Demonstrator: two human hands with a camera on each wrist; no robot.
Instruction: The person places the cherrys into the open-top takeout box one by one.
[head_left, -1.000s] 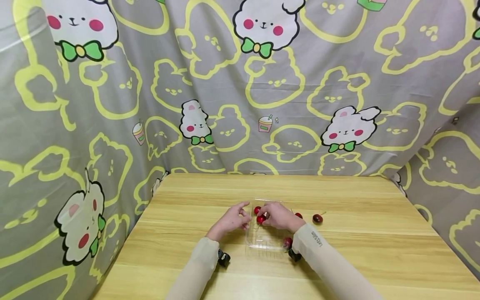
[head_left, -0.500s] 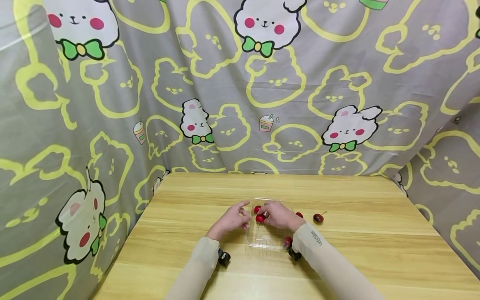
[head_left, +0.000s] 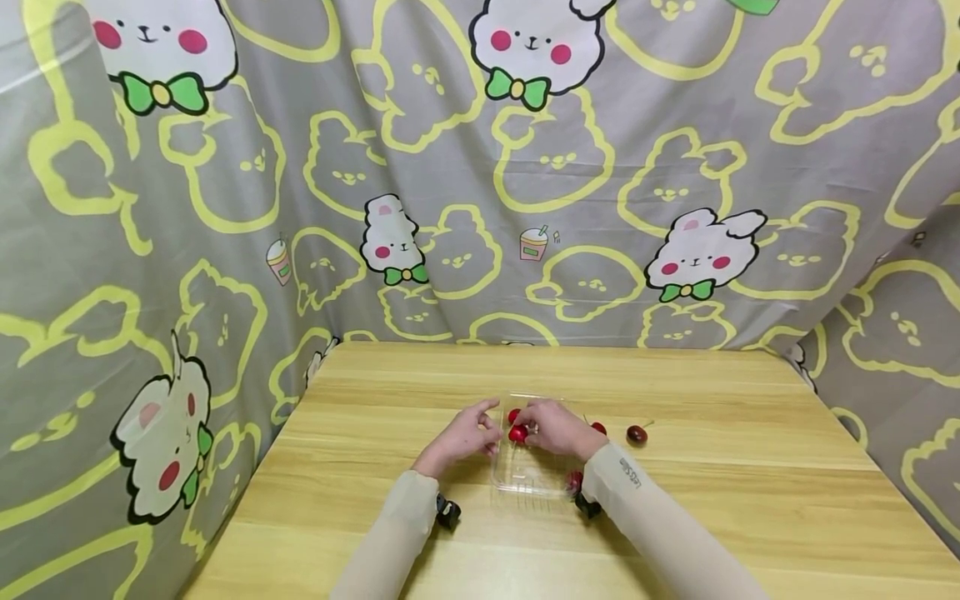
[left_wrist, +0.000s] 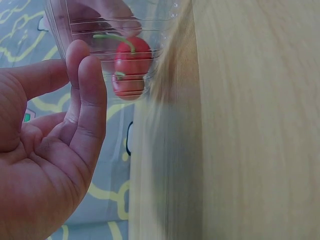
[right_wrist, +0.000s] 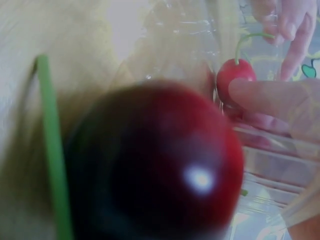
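Observation:
A clear plastic box [head_left: 534,483] sits on the table. Inside it, near the left wall, my right hand [head_left: 555,427] pinches a red cherry [head_left: 517,434] with a green stem. A second cherry [head_left: 513,415] lies just beyond it, partly covered by the fingers. The right wrist view shows the thumb [right_wrist: 260,97] against the held cherry. My left hand [head_left: 462,436] is at the outside of the box's left wall, its fingers extended. From the left wrist, those fingertips [left_wrist: 91,70] overlap the ribbed plastic, with both cherries [left_wrist: 133,55] seen through it.
One dark cherry [head_left: 637,435] with a stem lies on the wooden table [head_left: 712,500] to the right. Another cherry [head_left: 597,428] shows behind the right wrist. A third cherry [head_left: 574,482], close to the right wrist camera, stands by the box's near right corner. A patterned curtain [head_left: 450,167] surrounds the table.
The held cherry has shifted slightly left with my right fingers. The left hand has stayed in place beside the box; the view has tilted a little.

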